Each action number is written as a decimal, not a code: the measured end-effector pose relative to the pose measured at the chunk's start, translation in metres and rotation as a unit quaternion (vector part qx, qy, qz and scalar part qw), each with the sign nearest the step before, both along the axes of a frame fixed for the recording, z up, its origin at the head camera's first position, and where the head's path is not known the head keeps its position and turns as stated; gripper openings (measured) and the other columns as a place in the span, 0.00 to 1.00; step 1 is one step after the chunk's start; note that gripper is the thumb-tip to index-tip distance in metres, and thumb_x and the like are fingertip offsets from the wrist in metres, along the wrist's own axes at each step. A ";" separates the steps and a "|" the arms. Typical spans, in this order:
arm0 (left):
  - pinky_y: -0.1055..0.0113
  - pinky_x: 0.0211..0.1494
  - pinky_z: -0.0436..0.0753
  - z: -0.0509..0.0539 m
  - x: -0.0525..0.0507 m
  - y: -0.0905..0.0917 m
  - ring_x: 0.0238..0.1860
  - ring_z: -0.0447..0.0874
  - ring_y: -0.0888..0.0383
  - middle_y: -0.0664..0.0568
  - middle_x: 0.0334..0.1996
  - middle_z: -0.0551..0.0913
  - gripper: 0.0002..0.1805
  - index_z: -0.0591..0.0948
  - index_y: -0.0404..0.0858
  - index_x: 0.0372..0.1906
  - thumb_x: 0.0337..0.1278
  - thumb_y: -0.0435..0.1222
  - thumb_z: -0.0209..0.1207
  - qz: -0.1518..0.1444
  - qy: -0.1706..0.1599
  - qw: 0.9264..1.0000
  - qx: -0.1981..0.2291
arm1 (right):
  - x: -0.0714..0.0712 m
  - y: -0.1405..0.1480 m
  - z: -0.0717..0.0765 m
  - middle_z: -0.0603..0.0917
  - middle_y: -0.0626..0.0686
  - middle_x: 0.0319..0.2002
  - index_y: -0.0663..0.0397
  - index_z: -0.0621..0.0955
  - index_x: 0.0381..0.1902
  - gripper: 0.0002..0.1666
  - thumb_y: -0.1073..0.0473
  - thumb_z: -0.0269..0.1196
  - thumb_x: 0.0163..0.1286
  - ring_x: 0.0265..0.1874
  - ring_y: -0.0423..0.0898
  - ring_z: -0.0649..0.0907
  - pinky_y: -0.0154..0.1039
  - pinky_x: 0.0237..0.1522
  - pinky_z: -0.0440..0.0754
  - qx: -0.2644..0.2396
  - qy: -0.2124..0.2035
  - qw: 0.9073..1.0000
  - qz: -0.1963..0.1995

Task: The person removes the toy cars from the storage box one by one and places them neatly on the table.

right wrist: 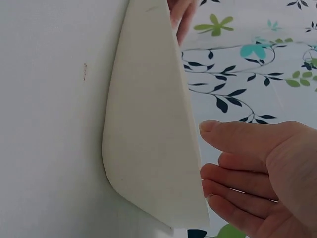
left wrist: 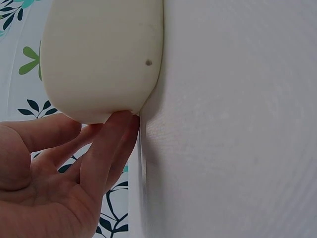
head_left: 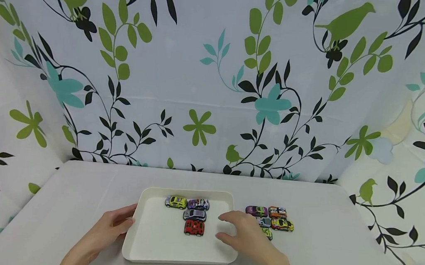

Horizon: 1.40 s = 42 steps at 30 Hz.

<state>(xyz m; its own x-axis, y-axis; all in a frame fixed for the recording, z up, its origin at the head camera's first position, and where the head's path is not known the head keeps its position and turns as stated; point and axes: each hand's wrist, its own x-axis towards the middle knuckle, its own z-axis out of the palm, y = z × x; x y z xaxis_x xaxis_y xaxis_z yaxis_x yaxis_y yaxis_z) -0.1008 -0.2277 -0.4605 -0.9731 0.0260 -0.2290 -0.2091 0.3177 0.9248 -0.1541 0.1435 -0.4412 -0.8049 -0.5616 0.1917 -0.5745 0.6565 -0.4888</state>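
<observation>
In the head view a white tray (head_left: 173,250) bears several toy cars: a yellow-green one (head_left: 175,202), a purple-and-white one (head_left: 198,204), a silver-grey one (head_left: 194,215) and a red one (head_left: 194,227). My left hand (head_left: 109,230) holds the tray's left edge, its thumb at the rim and its fingers against the outer wall, as the left wrist view shows (left wrist: 84,168). Over the tray's right side hovers my right hand (head_left: 243,237), thumb and fingers parted with nothing between them. The right wrist view has that hand (right wrist: 252,178) beside the tray wall (right wrist: 148,114).
Right of the tray, on the white table (head_left: 322,257), lie several more cars: purple (head_left: 256,211), orange (head_left: 278,212), yellow (head_left: 282,224), and silver (head_left: 264,222) and green (head_left: 267,233) ones partly behind my right hand. Patterned cloth (head_left: 164,79) stands behind and at both sides.
</observation>
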 end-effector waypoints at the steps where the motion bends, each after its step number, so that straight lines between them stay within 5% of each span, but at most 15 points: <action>1: 0.54 0.54 0.86 0.000 0.000 0.000 0.65 0.75 0.38 0.28 0.70 0.66 0.30 0.62 0.27 0.74 0.73 0.33 0.53 0.003 -0.002 1.000 0.000 | 0.000 -0.003 -0.002 0.88 0.49 0.48 0.56 0.86 0.50 0.23 0.52 0.74 0.60 0.50 0.48 0.86 0.46 0.51 0.85 0.001 -0.003 1.000 0.005; 14: 0.52 0.54 0.86 -0.002 0.001 -0.001 0.63 0.76 0.37 0.27 0.70 0.65 0.29 0.61 0.25 0.73 0.74 0.31 0.52 -0.009 0.010 1.000 -0.001 | -0.005 -0.036 -0.020 0.89 0.51 0.44 0.58 0.86 0.46 0.20 0.56 0.76 0.57 0.45 0.46 0.87 0.40 0.50 0.84 -0.002 0.031 0.998 0.049; 42: 0.53 0.52 0.87 -0.002 -0.001 -0.002 0.63 0.76 0.38 0.26 0.70 0.65 0.29 0.61 0.24 0.73 0.74 0.30 0.52 -0.008 0.011 1.000 0.002 | 0.002 -0.055 -0.028 0.89 0.49 0.42 0.56 0.87 0.44 0.20 0.54 0.76 0.55 0.44 0.46 0.85 0.43 0.49 0.85 0.027 0.058 0.998 -0.017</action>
<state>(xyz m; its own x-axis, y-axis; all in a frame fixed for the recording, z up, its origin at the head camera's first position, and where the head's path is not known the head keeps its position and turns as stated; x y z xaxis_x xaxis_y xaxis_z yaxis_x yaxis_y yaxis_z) -0.1020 -0.2295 -0.4623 -0.9772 0.0430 -0.2079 -0.1840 0.3166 0.9305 -0.1522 0.0880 -0.4693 -0.7972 -0.5471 0.2552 -0.6029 0.6994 -0.3839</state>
